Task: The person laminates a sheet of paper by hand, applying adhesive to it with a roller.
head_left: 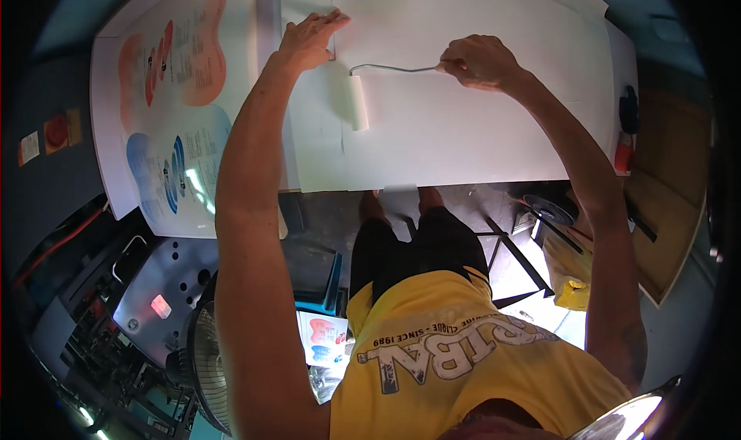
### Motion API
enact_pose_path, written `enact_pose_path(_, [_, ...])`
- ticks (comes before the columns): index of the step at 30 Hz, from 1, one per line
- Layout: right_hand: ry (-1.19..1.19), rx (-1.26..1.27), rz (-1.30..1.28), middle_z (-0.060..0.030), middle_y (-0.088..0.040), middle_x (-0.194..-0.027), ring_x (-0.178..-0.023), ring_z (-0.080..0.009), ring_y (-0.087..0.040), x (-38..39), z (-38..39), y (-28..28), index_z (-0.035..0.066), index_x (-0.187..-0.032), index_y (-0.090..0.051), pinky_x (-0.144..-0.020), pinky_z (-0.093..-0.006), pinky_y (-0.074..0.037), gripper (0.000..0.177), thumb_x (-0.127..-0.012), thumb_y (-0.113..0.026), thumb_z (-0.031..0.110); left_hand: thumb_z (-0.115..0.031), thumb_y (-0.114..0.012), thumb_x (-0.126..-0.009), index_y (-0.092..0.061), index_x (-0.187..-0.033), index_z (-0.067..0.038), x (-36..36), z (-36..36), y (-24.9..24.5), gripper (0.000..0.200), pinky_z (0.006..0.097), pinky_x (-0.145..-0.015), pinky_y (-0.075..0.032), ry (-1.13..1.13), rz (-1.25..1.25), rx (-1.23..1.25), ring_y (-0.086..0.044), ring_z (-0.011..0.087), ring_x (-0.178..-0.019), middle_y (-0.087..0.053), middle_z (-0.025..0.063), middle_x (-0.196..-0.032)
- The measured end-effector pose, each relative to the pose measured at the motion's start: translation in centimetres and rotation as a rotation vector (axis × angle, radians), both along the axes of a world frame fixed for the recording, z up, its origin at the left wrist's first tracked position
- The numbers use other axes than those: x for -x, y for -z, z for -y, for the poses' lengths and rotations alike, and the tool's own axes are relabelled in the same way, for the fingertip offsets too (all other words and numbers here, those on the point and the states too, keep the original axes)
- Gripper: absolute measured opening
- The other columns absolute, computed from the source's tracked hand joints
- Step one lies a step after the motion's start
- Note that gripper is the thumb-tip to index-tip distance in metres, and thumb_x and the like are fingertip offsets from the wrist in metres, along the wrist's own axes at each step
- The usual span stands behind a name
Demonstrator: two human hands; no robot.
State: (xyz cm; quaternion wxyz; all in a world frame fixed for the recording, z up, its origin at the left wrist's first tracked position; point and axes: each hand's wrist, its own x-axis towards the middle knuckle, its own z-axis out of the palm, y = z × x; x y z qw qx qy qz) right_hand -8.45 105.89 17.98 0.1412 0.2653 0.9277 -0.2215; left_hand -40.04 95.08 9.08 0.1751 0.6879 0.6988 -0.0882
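Roller (360, 104): on white sheet (463, 123), mid-counter, just in front of L hand; pale sleeve points toward the person, thin bent wire frame (394, 68) runs sideways to R hand.
R hand (480, 60): clenched round the roller's grip end, knuckles up.
L hand (312, 38): released, nothing in it; fingers spread at the sheet seam, can't tell how firmly it presses.
Handling: prob. light; wire stiff, sleeve prob. soft & easy to dent. Best hold = grip end, as now; sleeve's a poor hold b/c it'd likely spin.
White sheet: looks thin & smooth, may slip or crease; hold flat w/ open palm.
Printed sheet (208, 46): L side of counter (104, 143), red & blue shapes, glossy, beside the seam.
R edge: dark item (629, 110) w/ red item (624, 156), well apart from roller.
Floor side: fan (212, 355), blue stool (330, 286), yellow bag (571, 289), all below counter level.
In the way: L hand, nearest to sleeve; else nothing seen touching it but sheet.
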Motion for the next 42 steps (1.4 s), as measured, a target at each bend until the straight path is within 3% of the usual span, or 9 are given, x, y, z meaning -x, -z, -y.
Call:
enact_pose_path(7, [-0.013, 0.003, 0.140, -0.0032, -0.076, -0.095, -0.088, -0.0264, -0.071, -1.4, -0.8, 0.1, 0.009, -0.096, -0.076, -0.084, -0.0417, -0.055, 0.021, -0.097, -0.062, 0.023, -0.014, -0.079, -0.083, -0.041, -0.154, -0.030, 0.2, 0.3, 0.4, 0.083, 0.0547, -0.108, -0.048, -0.008, 0.032, -0.045, -0.043, 0.0195, -0.144, -0.035, -0.0085, -0.165])
enact_pose_path(12, [-0.143, -0.241, 0.149, -0.0033, -0.073, -0.089, -0.083, -0.0252, -0.070, -12.8, -5.5, 0.5, 0.012, -0.090, -0.075, -0.077, -0.0393, -0.056, 0.017, -0.095, -0.065, 0.025, -0.009, -0.080, -0.079, -0.043, -0.154, -0.026, 0.4, 0.6, 0.5, 0.085, 0.0484, -0.106, -0.050, 0.029, 0.084, -0.094, -0.047, 0.0227, -0.142, -0.040, -0.0035, -0.163])
enact_pose_path(19, [0.147, -0.093, 0.212, -0.0056, -0.075, -0.089, -0.086, -0.0265, -0.072, -29.0, -11.2, -3.2, 0.012, -0.091, -0.077, -0.078, -0.0397, -0.057, 0.019, -0.093, -0.068, 0.028, -0.003, -0.081, -0.073, -0.042, -0.155, -0.021, 0.9, 0.3, 0.2, 0.093, 0.0474, -0.106, -0.048, 0.096, 0.225, -0.141, -0.049, 0.0340, -0.138, -0.042, 0.0058, -0.162])
enact_pose_path(29, [0.291, -0.125, 0.273, -0.0114, -0.073, -0.089, -0.084, -0.0332, -0.070, -46.2, -16.5, -4.2, 0.009, -0.093, -0.076, -0.075, -0.0426, -0.055, 0.018, -0.088, -0.074, 0.026, 0.006, -0.078, -0.073, -0.040, -0.156, -0.018, -0.8, -0.2, -1.4, 0.095, 0.0449, -0.113, -0.044, 0.089, 0.178, -0.078, -0.044, 0.0351, -0.143, -0.038, 0.0082, -0.163])
enact_pose_path(33, [0.320, -0.207, 0.440, -0.0125, -0.072, -0.099, -0.093, -0.0342, -0.069, -49.5, -17.4, -7.0, 0.010, -0.096, -0.076, -0.082, -0.0449, -0.054, 0.021, -0.092, -0.065, 0.026, 0.011, -0.076, -0.074, -0.038, -0.157, -0.019, -1.3, -0.3, -1.6, 0.096, 0.0452, -0.115, -0.042, 0.067, 0.139, -0.056, -0.043, 0.0347, -0.145, -0.038, 0.0075, -0.164])
enact_pose_path(37, [0.436, -0.117, 0.408, -0.0110, -0.072, -0.099, -0.094, -0.0329, -0.069, -52.2, -19.3, -8.7, 0.012, -0.097, -0.077, -0.083, -0.0454, -0.055, 0.021, -0.093, -0.062, 0.026, 0.011, -0.076, -0.074, -0.038, -0.156, -0.019, -1.8, -0.4, -1.8, 0.096, 0.0457, -0.115, -0.042, 0.031, 0.171, -0.039, -0.042, 0.0345, -0.145, -0.038, 0.0096, -0.163])
enact_pose_path(42, [0.272, -0.191, 0.382, -0.0109, -0.072, -0.096, -0.090, -0.0342, -0.069, -51.8, -20.9, -8.0, 0.012, -0.096, -0.075, -0.082, -0.0462, -0.055, 0.020, -0.094, -0.060, 0.025, 0.011, -0.077, -0.073, -0.038, -0.156, -0.017, -2.0, -0.5, -2.1, 0.096, 0.0464, -0.115, -0.042, 0.061, 0.158, -0.056, -0.042, 0.0359, -0.145, -0.039, 0.0128, -0.162])
